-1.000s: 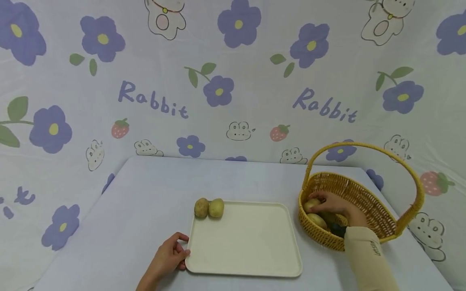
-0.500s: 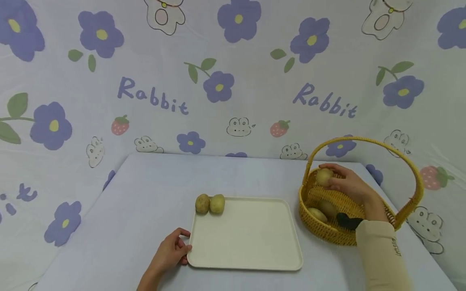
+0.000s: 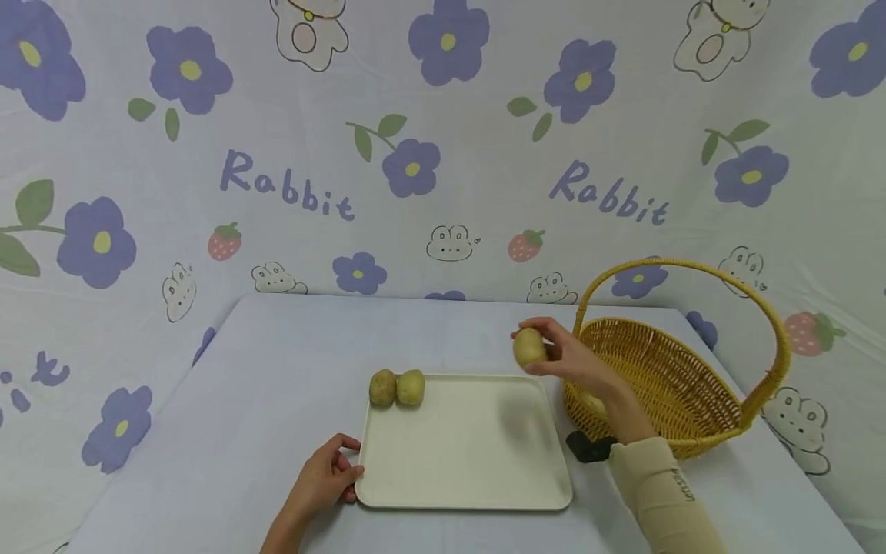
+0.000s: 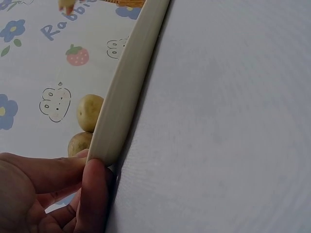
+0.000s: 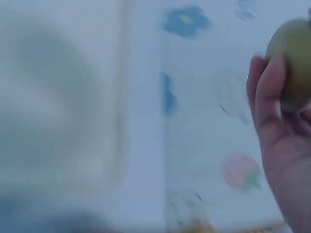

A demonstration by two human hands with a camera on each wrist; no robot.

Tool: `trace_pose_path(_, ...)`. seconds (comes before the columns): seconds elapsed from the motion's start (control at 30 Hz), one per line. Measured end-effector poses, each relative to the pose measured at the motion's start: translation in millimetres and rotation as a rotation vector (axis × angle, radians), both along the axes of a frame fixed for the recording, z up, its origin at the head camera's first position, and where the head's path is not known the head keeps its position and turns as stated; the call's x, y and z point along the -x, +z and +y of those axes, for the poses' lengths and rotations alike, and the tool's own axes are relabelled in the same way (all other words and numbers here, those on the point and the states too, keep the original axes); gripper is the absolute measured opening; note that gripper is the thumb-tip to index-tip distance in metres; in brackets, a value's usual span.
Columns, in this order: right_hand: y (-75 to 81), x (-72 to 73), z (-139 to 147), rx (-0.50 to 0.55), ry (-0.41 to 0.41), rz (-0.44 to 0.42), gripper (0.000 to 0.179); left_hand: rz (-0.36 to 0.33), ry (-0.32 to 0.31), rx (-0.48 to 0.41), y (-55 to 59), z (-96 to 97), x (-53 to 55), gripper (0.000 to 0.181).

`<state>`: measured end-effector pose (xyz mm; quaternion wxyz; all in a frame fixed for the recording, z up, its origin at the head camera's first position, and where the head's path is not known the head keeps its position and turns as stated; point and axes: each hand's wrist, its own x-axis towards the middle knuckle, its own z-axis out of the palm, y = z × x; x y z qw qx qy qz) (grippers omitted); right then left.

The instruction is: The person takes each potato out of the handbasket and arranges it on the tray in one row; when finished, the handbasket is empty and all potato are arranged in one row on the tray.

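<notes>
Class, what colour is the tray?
The tray is cream, best seen in the head view.

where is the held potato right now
In the head view, the held potato is right of centre, in the right hand, near the far right corner of the tray and left of the basket.

A white fabric backdrop [image 3: 477, 138] printed with purple flowers [image 3: 411, 168], pinkish-red strawberries [image 3: 224, 242], outlined rabbits [image 3: 450, 243] and purple "Rabbit" lettering [image 3: 287, 186] fills the far side and shows beyond the left and right edges of a white-topped table [image 3: 291, 362]. The light is soft.
</notes>
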<state>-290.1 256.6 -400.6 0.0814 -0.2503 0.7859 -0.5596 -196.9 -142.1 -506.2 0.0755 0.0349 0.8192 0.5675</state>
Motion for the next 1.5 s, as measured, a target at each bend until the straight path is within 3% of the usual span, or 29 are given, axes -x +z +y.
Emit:
trace_pose_path(0.17,-36.3,9.0,-50.9,-0.183,-0.084,0.056,0.064,-0.001,-0.008,-0.008,-1.1,0.9,0.0,0.031)
trace_pose_path(0.37,-65.6,12.4,-95.5,-0.387,-0.160,0.175,0.067,0.001,-0.005,-0.011,-1.3,2.0,-0.6,0.030)
trace_pose_path(0.6,-83.4,15.6,-120.6,-0.350,-0.216,0.101,0.065,0.004,-0.008,-0.014,0.7,3.1,-1.4,0.031)
trace_pose_path(0.73,-96.1,20.1,-121.3,-0.317,-0.206,0.153,0.063,-0.004,-0.014,-0.018,1.2,2.5,-2.3,0.031)
trace_pose_path(0.93,-94.3,19.3,-122.9,-0.310,-0.170,0.144,0.068,0.000,-0.012,-0.019,0.6,-0.2,-1.3,0.031)
trace_pose_path(0.97,-86.1,14.3,-125.6,-0.331,-0.185,0.105,0.068,0.003,-0.015,-0.018,0.7,-0.2,-0.9,0.031)
trace_pose_path(1.17,-81.2,11.5,-123.4,-0.405,-0.216,0.071,0.073,0.012,-0.027,-0.007,-0.1,-0.1,0.2,0.030)
trace_pose_path(1.5,-82.4,14.0,-127.7,-0.386,-0.219,0.090,0.071,0.018,-0.028,-0.024,-1.2,-1.3,0.4,0.032)
